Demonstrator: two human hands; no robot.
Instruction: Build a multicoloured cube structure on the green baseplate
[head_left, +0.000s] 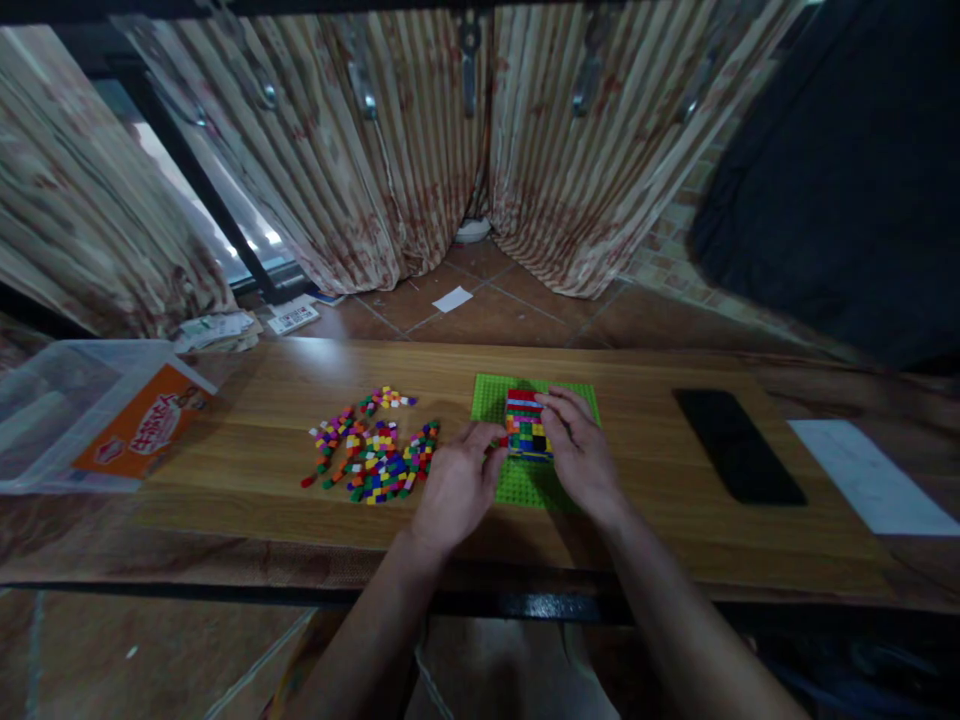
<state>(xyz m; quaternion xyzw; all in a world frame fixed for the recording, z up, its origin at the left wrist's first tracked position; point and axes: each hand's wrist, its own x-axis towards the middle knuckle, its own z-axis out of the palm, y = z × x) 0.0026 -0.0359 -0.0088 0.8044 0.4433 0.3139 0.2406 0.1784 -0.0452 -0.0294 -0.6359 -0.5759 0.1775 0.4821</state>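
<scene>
A bright green baseplate [491,395] lies on the wooden table [645,520]. On it stands a small block of coloured bricks [525,425] with red rows at its far side. My right hand [581,455] rests on the block's right side, fingers curled over its top. At the block's left edge my left hand [457,485] has its fingers bent and the fingertips pinched against a small piece that I cannot make out. A scatter of several loose coloured bricks [375,460] lies just left of my left hand.
A black phone [739,445] lies flat to the right, with a white sheet [870,475] beyond it. A clear plastic box with an orange label [146,430] sits at the table's left end. Striped curtains [420,140] hang behind, over a tiled floor.
</scene>
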